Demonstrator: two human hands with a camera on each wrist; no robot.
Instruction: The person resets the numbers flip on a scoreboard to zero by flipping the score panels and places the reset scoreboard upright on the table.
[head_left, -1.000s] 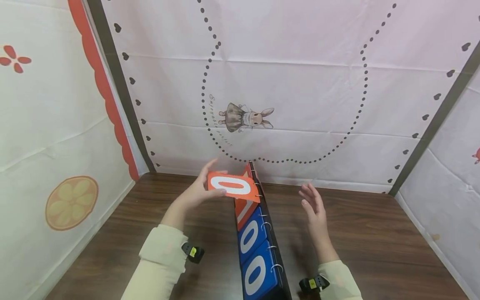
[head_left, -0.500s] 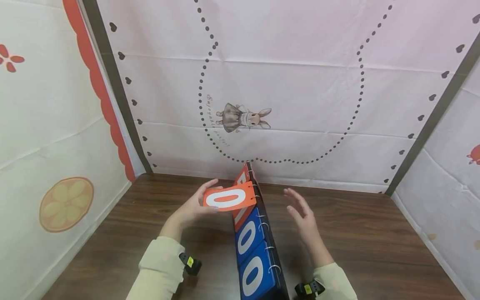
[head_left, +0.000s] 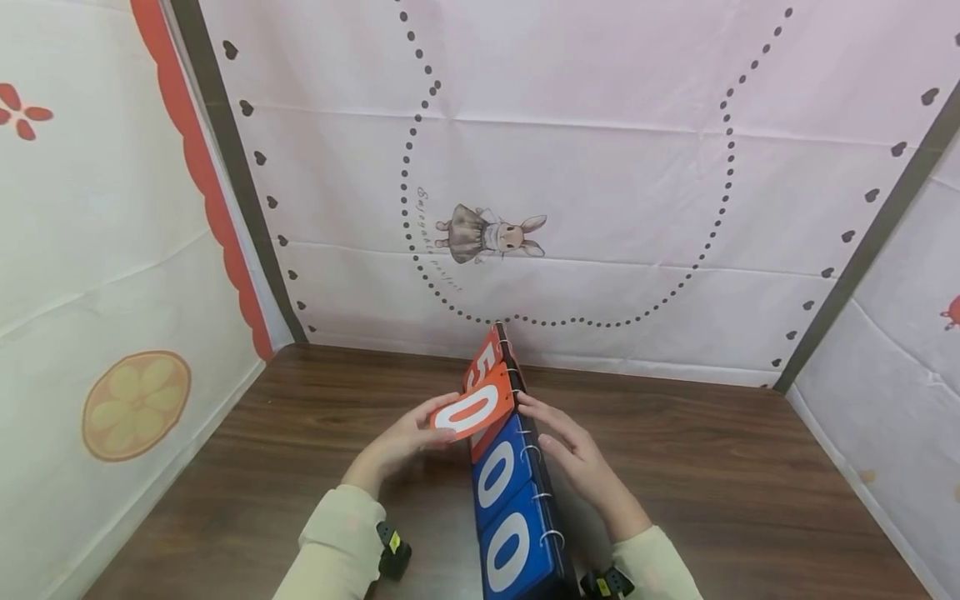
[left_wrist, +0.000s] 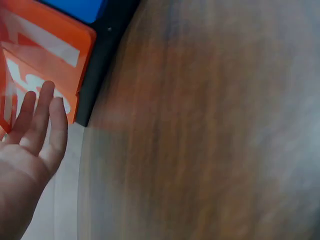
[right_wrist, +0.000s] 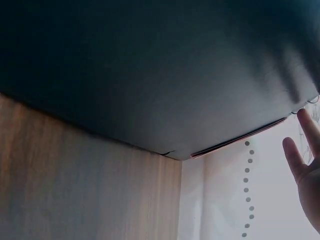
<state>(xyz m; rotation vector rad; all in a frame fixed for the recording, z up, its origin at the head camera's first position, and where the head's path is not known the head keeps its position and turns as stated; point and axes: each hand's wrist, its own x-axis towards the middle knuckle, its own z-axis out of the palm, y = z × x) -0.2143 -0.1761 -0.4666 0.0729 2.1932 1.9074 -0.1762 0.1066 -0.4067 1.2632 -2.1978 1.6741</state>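
Note:
A flip scoreboard (head_left: 546, 517) stands like a tent on the table, its ringed ridge running away from me. My left hand (head_left: 405, 440) pinches an orange card with a white 0 (head_left: 474, 407) by its outer edge, lifted at a slant off the board's left face. Behind it shows another orange card with a 5 (head_left: 482, 363). Nearer me hang two blue 0 cards (head_left: 495, 473). On the other side, my right hand (head_left: 581, 467) has its fingers extended, fingertips at the ridge by the metal rings; in the right wrist view they are beside the black back panel (right_wrist: 165, 75).
The brown wooden table (head_left: 750, 483) extends on both sides of the scoreboard. A white printed cloth wall (head_left: 600, 208) rises close behind its far end, with further cloth walls at left and right. A small black device sits on each wrist.
My left hand has brought the orange 0 card lower and nearer the board's face, uncovering the 5 behind. The right hand has moved left from open space to the ridge.

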